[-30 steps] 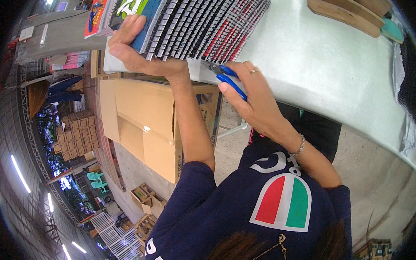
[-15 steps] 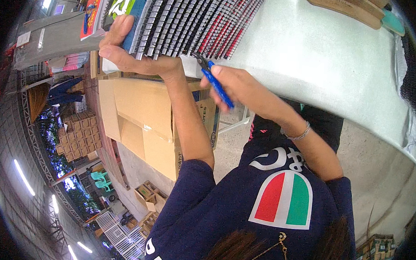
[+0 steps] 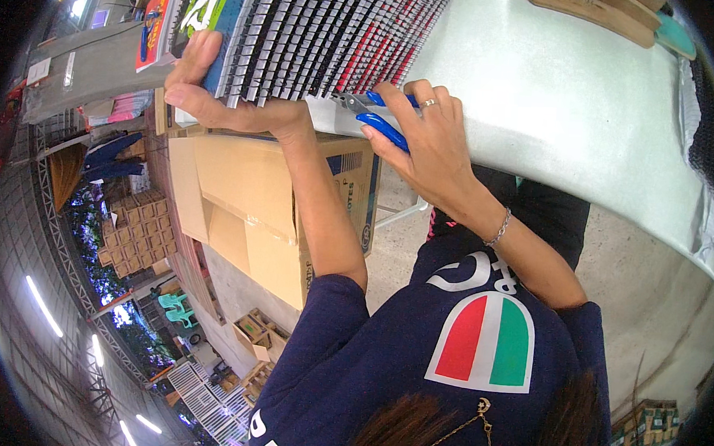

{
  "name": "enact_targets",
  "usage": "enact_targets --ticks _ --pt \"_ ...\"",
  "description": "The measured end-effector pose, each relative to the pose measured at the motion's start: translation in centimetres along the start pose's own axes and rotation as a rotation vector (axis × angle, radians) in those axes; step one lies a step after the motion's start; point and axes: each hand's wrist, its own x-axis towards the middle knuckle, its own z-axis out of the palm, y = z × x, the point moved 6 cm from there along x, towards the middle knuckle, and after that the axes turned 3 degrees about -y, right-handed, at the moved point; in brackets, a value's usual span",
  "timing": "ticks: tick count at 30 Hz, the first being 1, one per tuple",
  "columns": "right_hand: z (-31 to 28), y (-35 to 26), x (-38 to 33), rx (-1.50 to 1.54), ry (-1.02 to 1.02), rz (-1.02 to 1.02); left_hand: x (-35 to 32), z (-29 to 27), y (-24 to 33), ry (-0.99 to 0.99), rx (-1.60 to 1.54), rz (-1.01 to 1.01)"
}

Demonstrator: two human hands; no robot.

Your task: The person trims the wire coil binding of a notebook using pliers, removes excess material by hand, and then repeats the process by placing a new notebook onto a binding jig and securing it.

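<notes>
A row of spiral-bound notebooks point(image 3: 310, 39) stands packed on the table, black, white and red bindings facing up. My left hand point(image 3: 226, 95) is bent round the row's near left corner, fingers against the blue-green cover and palm along the near ends. In my right hand point(image 3: 442, 139) is a pair of blue-handled wire cutters point(image 3: 382, 131), thumb on one handle and fingers on the other. The handles are spread apart. The cutters' metal jaws touch or nearly touch the near ends of the bindings; I cannot tell whether wire lies between them.
The white-covered table point(image 3: 573, 97) extends to the right, with brown curved pieces point(image 3: 594, 13) at its far side. An orange-red notebook point(image 3: 153, 22) lies left of the row. Below the table edge stands an open cardboard box point(image 3: 253, 209). Stacked cartons point(image 3: 138, 232) are farther left.
The cutters' handles have gone from pressed together to spread apart. My right hand has turned and shifted slightly right, its fingers now over the upper handle. The left hand stays almost in place.
</notes>
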Motion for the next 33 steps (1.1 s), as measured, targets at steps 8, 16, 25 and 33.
enact_targets --ticks 8,16,25,33 --pt "0.7 1.2 -0.3 0.506 -0.372 0.283 -0.1 0.1 0.4 -0.041 0.099 0.051" --pt "-0.1 0.8 -0.8 0.022 -0.036 0.038 -0.1 0.1 0.2 -0.045 0.041 0.013" --pt "0.9 0.8 -0.5 0.631 -0.461 0.393 -0.1 -0.2 0.4 -0.086 0.129 0.063" --pt "-1.4 -0.1 -0.8 -0.077 -0.100 0.088 -0.1 0.0 0.8 -0.133 0.175 0.144"
